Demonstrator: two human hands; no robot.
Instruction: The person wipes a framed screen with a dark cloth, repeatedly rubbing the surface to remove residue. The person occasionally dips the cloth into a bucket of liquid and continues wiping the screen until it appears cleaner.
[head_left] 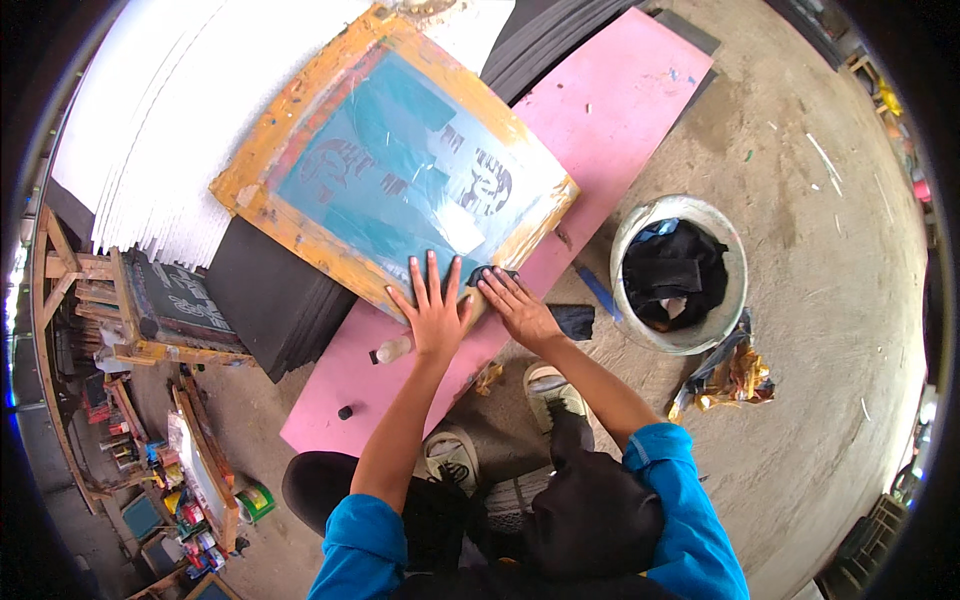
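A silk-screen printing frame (255, 212) with yellowed wooden sides lies tilted across a stack of sheets. Its teal mesh (400, 130) carries patches of lettering and round pictures, and pale glare shows on it. My left hand (437, 308) rests flat on the frame's near edge, fingers spread over the mesh border. Close beside it, my right hand (522, 312) presses a small black cloth (483, 274) against the same edge, its fingers over the cloth. A small clear bottle (394, 349) lies on the pink board (400, 385) left of my left wrist, with a black cap (345, 412) nearby.
Right of the board stands a white bucket (735, 300) holding dark cloths. Beside it lie a blue-handled tool (597, 292), a black cloth piece (573, 321) and a crumpled wrapper (735, 375). White sheets (170, 110) are stacked at far left; a wooden rack (75, 268) and cluttered containers stand below them.
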